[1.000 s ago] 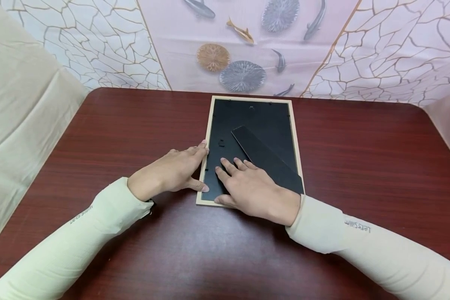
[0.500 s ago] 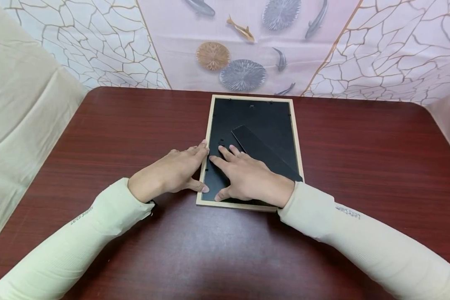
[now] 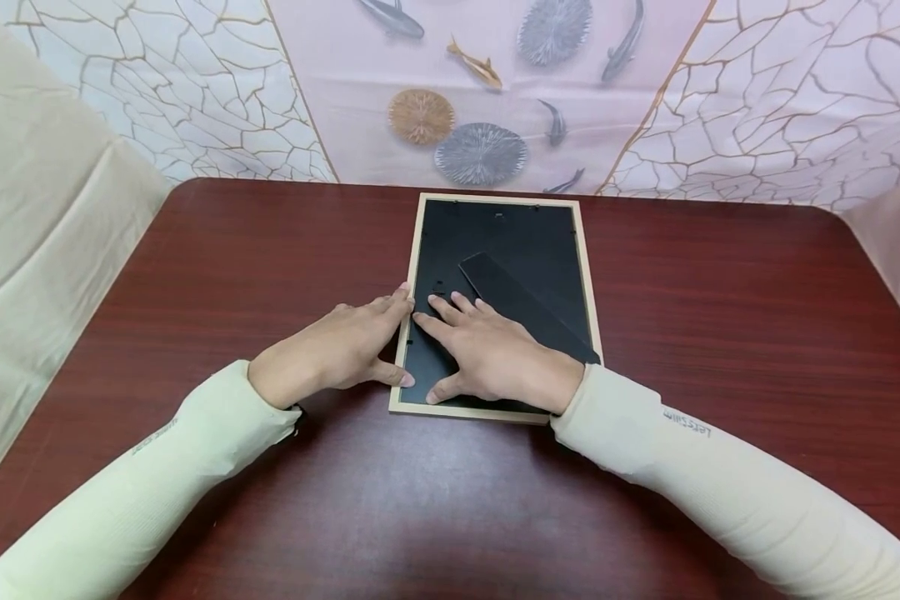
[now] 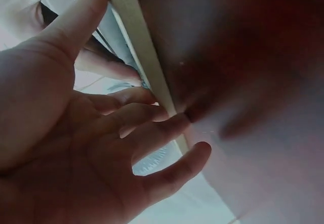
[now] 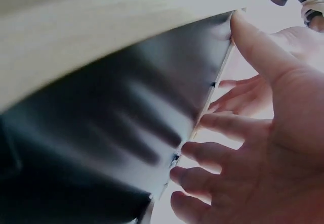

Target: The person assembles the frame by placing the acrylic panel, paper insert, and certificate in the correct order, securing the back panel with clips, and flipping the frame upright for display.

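- Wood-edged and pale, the picture frame (image 3: pixel 495 304) lies face down at the middle of the dark red desk (image 3: pixel 195 275), its black backing board up and a black stand flap (image 3: pixel 525 308) folded flat across it, running from 11 o'clock to 5 o'clock.
- Left hand (image 3: pixel 330 350): fingers straight and together, laid along the frame's 9 o'clock edge, thumb touching the rim near the 7 o'clock corner. The left wrist view shows those fingers (image 4: pixel 152 128) loosely spread against the pale rim (image 4: pixel 147 67), gripping nothing.
- Right hand (image 3: pixel 495 358): flat on the backing board's near half, fingers (image 3: pixel 438 312) apart and pointing toward 10 o'clock, thumb by the near rim. The right wrist view shows the fingers (image 5: pixel 223 125) close to small clips on the board's left edge.
- Handling, as a judgement: the frame looks light and stiff, but likely carries a pane beneath, so it is fragile and may slide on the smooth desk. Best held by the wooden rim on two opposite sides; the thin backing would flex if pressed hard, and the flap is a weak hold.
- Against a second ago: the right hand has slid up and left over the board, its fingertips now beside the left hand's. The left hand and the frame have stayed where they were.
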Demonstrator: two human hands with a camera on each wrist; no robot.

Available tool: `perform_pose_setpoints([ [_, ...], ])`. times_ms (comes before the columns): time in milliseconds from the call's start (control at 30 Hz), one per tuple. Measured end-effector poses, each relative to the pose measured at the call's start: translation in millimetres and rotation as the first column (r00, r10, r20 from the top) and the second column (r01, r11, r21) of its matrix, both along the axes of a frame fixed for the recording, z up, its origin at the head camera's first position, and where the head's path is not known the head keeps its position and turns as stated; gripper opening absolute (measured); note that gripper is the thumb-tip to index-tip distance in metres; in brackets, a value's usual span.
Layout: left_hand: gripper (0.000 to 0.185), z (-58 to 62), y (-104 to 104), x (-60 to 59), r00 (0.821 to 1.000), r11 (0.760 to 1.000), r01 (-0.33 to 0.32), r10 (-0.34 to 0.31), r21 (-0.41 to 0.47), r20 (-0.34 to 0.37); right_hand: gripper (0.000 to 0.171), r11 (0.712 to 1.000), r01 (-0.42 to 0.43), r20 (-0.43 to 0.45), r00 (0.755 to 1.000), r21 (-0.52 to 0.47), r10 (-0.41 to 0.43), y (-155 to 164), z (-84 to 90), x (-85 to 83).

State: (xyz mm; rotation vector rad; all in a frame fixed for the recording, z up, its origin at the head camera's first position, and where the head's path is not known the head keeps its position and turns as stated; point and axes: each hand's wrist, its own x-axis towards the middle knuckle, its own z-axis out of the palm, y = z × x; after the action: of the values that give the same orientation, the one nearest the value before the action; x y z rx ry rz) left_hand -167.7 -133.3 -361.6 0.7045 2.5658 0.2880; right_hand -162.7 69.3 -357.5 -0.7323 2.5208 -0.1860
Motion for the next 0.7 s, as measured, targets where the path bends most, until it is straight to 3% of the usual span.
perform_pose_setpoints([
  [233,0.090,-6.6,-9,15.1,1.000,0.997,-0.015,0.016,0.076,-0.022,0.085,0.999,-0.013,-0.017,1.000,-0.034,0.013,32,22.0,-11.8],
  [400,0.090,-6.0,-7,32.6,0.997,0.998,-0.020,0.024,0.053,-0.071,0.074,0.993,-0.021,-0.034,0.999,-0.114,0.017,76,39.4,-42.0],
  [567,0.099,-9.1,4,51.7,0.993,0.997,-0.072,0.073,0.019,-0.090,0.073,0.982,0.010,-0.103,0.994,-0.188,-0.030,121,22.9,-95.1],
  [700,0.101,-14.8,14,62.8,0.986,0.995,-0.099,0.097,-0.006,-0.138,0.074,0.986,0.047,-0.112,0.992,-0.159,-0.066,142,1.1,-128.6],
])
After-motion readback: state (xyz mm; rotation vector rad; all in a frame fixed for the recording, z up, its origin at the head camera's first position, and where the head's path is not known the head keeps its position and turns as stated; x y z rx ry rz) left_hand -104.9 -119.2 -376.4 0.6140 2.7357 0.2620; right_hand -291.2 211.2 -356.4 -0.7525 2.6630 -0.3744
